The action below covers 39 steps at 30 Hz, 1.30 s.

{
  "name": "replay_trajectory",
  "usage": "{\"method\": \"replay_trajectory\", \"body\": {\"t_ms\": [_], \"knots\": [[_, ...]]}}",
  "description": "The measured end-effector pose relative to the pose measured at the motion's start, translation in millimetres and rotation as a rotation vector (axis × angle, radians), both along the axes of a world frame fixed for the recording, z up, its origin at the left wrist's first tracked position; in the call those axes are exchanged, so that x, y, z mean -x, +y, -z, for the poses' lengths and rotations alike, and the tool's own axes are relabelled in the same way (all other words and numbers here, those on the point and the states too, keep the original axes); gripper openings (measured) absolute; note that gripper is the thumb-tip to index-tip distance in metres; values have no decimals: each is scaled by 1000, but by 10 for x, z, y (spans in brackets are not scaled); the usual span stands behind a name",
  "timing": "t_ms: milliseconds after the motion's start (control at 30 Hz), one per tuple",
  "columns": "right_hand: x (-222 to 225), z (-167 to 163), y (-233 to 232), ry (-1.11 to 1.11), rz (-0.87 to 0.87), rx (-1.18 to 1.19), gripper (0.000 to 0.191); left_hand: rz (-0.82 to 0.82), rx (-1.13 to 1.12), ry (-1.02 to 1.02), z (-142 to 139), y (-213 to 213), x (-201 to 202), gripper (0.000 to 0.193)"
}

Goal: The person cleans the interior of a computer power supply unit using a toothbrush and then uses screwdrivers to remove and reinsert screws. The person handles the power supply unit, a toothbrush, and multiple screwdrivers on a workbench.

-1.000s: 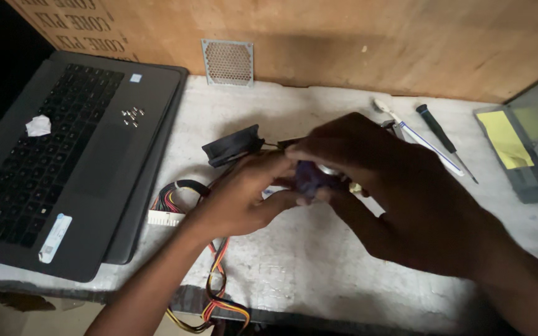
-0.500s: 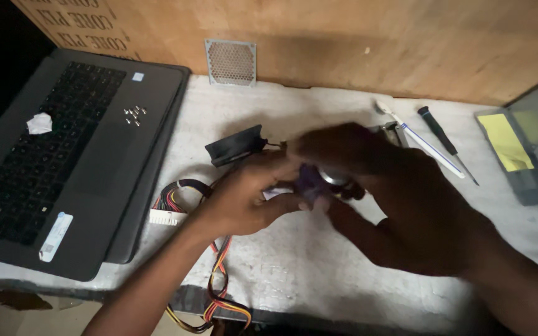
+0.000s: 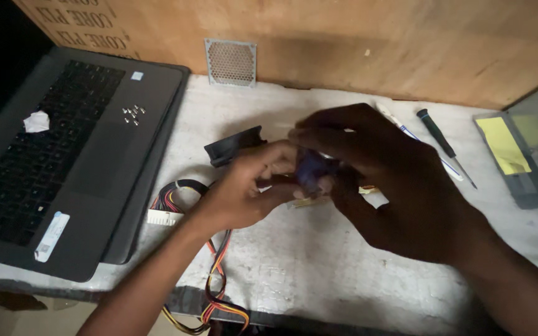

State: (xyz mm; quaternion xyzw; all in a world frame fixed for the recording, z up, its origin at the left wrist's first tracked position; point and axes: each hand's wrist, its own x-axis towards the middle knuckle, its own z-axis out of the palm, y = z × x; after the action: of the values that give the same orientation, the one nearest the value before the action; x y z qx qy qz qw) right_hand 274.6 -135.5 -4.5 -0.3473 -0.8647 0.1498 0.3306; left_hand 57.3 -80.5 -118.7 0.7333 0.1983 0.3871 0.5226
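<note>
I see a small purple part (image 3: 309, 171), blurred and mostly hidden, pinched between my left hand (image 3: 244, 196) and right hand (image 3: 393, 186), fingers of both clenched on it above the bench (image 3: 319, 274).

An open grey laptop (image 3: 63, 162) lies along the left edge of the white worktop (image 3: 319, 274), with a cluster of small screws (image 3: 133, 113) and a crumpled scrap of paper (image 3: 36, 121) on its keyboard deck. A square perforated metal grille (image 3: 230, 62) leans against the wooden board (image 3: 368, 43) at the back edge. Toward the right edge lie a black-handled screwdriver (image 3: 444, 144), a white pen-like tool (image 3: 418, 142) and a grey tray with a yellow pad (image 3: 510, 152).
</note>
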Motion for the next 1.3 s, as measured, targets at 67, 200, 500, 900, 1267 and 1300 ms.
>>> {"method": "replay_trajectory", "body": {"t_ms": [67, 200, 500, 900, 1267, 1300], "knots": [[13, -13, -8, 5, 24, 79, 55, 16, -78, 4, -53, -5, 25, 40], [35, -3, -23, -52, 88, 52, 51, -33, -279, 173, -234, -23, 126, 47], [49, 162, 78, -31, 102, -194, 58, -262, -780, 657, -279, 50, 97, 88], [-110, 130, 169, 137, 24, -66, 32, -247, -878, 636, -161, 258, 93, 74], [-23, 210, 215, 47, 102, -327, 40, -287, -908, 571, -393, 172, 161, 76], [-42, 216, 226, 50, 120, -301, 39, -308, -920, 532, -486, 110, 227, 76]]}}
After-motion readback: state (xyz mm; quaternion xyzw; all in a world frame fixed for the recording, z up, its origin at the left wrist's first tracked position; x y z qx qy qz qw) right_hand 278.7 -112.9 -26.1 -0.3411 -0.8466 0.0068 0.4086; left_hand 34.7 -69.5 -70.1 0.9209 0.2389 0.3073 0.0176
